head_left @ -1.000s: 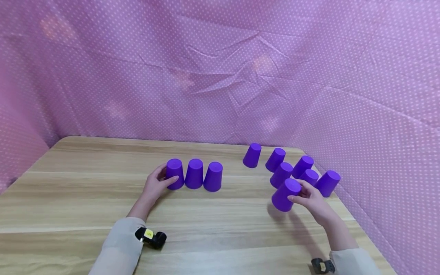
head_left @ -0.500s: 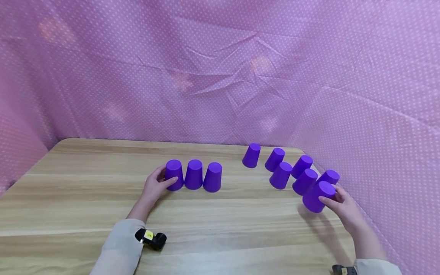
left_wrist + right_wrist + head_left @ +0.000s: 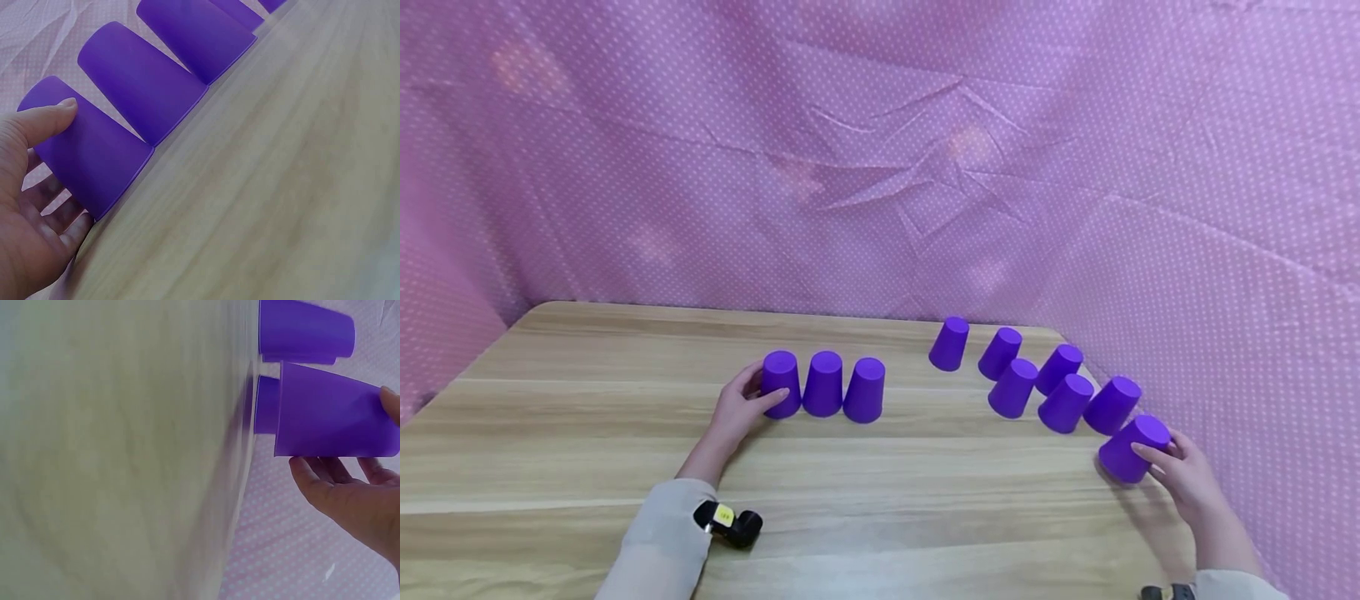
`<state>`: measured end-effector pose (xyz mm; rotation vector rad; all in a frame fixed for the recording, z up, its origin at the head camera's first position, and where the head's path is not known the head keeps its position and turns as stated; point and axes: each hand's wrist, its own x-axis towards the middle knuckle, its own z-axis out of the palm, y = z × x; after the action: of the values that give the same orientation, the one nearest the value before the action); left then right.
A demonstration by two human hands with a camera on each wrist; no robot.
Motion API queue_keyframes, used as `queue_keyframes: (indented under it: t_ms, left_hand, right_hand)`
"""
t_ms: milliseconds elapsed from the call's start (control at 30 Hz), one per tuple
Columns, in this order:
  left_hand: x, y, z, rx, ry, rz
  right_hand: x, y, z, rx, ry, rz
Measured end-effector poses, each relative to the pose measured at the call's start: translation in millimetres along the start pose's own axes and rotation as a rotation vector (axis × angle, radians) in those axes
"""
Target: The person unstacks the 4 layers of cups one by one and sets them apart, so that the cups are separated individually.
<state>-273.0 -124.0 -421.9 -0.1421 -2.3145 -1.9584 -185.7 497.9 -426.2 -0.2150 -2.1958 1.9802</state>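
In the head view, three upside-down purple cups stand in a row left of centre. My left hand (image 3: 735,410) grips the leftmost cup (image 3: 780,379), thumb across its front; the middle cup (image 3: 823,385) and the right cup (image 3: 864,392) stand beside it. The left wrist view shows this gripped cup (image 3: 94,156) with its rim down on the table. Far right, my right hand (image 3: 1197,487) holds another upside-down purple cup (image 3: 1126,457). A narrow gap shows between this cup's rim (image 3: 279,412) and the table in the right wrist view.
Several more upside-down purple cups stand at the back right, among them a far one (image 3: 950,346), a front one (image 3: 1065,404) and one by the held cup (image 3: 1112,406). The wooden table (image 3: 880,517) meets a pink dotted cloth (image 3: 880,208) behind and at right.
My right hand has carried its cup rightward, past the front of the right-hand group, and slightly nearer me and lower. My left hand stays on the leftmost cup.
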Motion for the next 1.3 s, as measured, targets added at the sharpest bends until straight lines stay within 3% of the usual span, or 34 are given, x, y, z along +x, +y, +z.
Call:
queue_keyframes:
  t_ms: [167, 300, 500, 567, 700, 1033, 1300]
  left_hand:
    - [-0.3, -0.4, 0.7, 0.009, 0.009, -0.005]
    - [-0.2, 0.5, 1.1, 0.007, 0.015, -0.007]
    - [-1.2, 3.0, 1.9, 0.020, 0.015, -0.004]
    - [-1.6, 3.3, 2.0, 0.021, 0.016, 0.000]
    - [-2.0, 3.1, 2.2, 0.024, 0.019, 0.003]
    - [-5.6, 3.6, 2.4, 0.035, 0.022, 0.002]
    - [-7.0, 2.4, 3.4, 0.028, 0.025, -0.002]
  right_hand:
    - [2.8, -2, -6, -0.101, 0.028, 0.056]
    - [2.2, -6, -7, -0.073, 0.037, 0.086]
    - [-14.6, -34, 10, -0.158, 0.050, 0.148]
    - [-20.3, -44, 17, -0.202, 0.019, 0.159]
    - [-24.9, -54, 25, -0.190, 0.016, 0.184]
    - [-20.9, -47, 16, -0.094, 0.049, 0.242]
    - [-5.0, -22, -3, -0.027, 0.075, 0.222]
